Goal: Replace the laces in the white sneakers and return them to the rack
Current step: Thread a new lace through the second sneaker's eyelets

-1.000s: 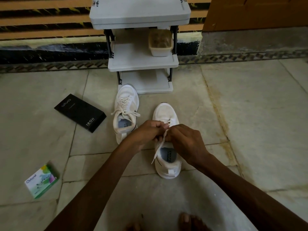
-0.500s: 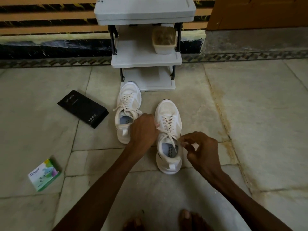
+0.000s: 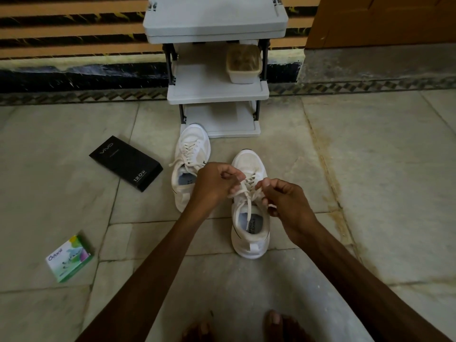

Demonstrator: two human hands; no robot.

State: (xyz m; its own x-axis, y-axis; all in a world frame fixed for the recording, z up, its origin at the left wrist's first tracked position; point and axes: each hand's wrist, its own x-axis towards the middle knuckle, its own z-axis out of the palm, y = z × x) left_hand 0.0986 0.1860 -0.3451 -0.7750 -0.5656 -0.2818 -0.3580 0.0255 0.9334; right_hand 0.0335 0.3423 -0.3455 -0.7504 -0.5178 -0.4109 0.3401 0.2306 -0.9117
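Head view of lace work on a stone-tiled floor [image 3: 370,169]. The near sneaker [image 3: 250,162] stands upright, toe pointing away from the person and heel toward them. Both hands meet over its eyelet rows. The left hand [image 3: 213,185] has its fingers curled, and its grip is closed on the lace [image 3: 249,208] at the left side of the tongue. The right hand [image 3: 283,202] holds the same lace at the right side, its grip pinched together at thumb and forefinger. A short run of lace spans between the two hands, and one loose end hangs down into the shoe opening, over the printed insole. The far sneaker [image 3: 195,141] lies just to the left and farther from the person. It is laced, with loops spread to either side, and its toe sits just beside the lowest shelf of the grey rack [image 3: 214,18]. Neither sneaker is on the rack. On the middle shelf of the rack, at the right, stands a pale lidded container [image 3: 244,64]. A black box [image 3: 125,162] lies on the floor left of the far sneaker, and a green-and-white carton [image 3: 69,259] lies nearer the person, well apart from the shoes. Bare toes [image 3: 274,322] show at the lower edge.
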